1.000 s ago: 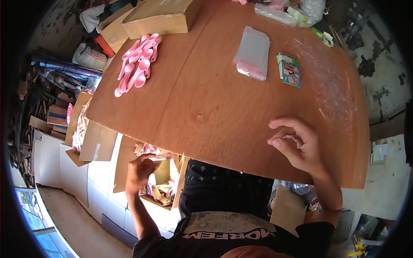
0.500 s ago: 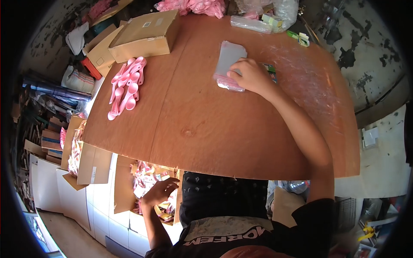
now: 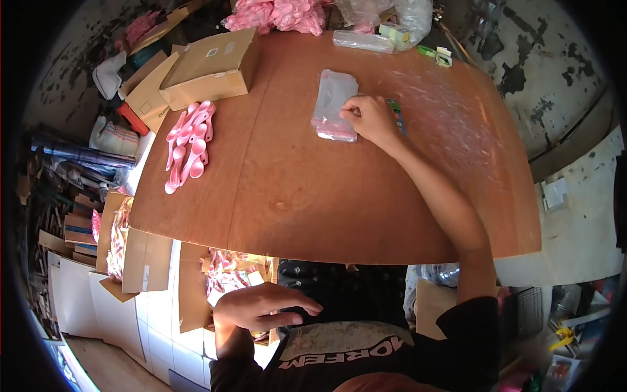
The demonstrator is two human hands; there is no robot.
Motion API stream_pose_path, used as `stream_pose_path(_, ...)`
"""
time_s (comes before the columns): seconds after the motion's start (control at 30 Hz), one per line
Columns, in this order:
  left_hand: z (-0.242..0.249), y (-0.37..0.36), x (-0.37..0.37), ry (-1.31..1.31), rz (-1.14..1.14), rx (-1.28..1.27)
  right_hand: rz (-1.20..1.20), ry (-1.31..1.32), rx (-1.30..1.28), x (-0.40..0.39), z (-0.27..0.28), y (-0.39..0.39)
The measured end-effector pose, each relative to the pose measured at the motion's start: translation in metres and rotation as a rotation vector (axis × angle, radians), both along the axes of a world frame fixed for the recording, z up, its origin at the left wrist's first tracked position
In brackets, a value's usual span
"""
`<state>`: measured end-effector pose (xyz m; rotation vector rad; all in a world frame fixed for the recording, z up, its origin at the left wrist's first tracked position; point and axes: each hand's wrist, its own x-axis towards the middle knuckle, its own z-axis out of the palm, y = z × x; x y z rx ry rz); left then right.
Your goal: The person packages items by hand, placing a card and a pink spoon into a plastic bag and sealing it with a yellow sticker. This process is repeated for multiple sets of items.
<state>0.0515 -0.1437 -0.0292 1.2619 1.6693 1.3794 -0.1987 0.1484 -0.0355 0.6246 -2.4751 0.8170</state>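
A stack of clear plastic bags with pink lower edges lies on the brown wooden table. My right hand is at the stack's right side, thumb and fingers pinched together on a bag there. Partly hidden behind that hand is a small green and dark printed card. My left hand hovers below the table's front edge, before my body, with its fingers stretched out and holding nothing. Several pink plastic spoons lie in a pile on the table's left side.
A closed cardboard box stands at the back left. Pink bundles and a clear plastic roll lie along the far edge, near a green tape dispenser. Below the table, an open carton holds colourful packets.
My left hand has moved from over the open carton toward my body, fingers stretched out. My right hand stays at the bag stack, its fingers now nearer the right edge. The view has shifted slightly.
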Motion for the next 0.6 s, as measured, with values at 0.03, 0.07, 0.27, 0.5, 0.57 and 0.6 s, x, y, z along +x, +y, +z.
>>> stream_pose_path(0.03, 0.004, 0.003, -0.002, 0.017, -0.008, 0.011, -0.011, -0.024, -0.007, 0.002, 0.003, 0.0)
stream_pose_path(0.07, 0.008, 0.007, -0.003, 0.033, -0.015, 0.022, -0.021, -0.048, -0.016, 0.004, 0.005, 0.001)
stream_pose_path(0.27, 0.013, 0.017, -0.003, 0.075, 0.015, 0.098, 0.021, -0.089, -0.001, -0.003, -0.001, 0.001)
stream_pose_path(0.5, 0.027, 0.013, -0.003, 0.122, 0.102, 0.098, 0.075, -0.161, 0.044, 0.0, 0.014, 0.001)
stream_pose_path(0.57, 0.037, 0.013, -0.008, 0.178, 0.201, 0.091, 0.111, -0.077, 0.081, 0.005, 0.021, 0.001)
stream_pose_path(0.6, 0.038, 0.014, -0.014, 0.178, 0.285, 0.094, 0.113, -0.075, 0.083, 0.009, 0.025, 0.001)
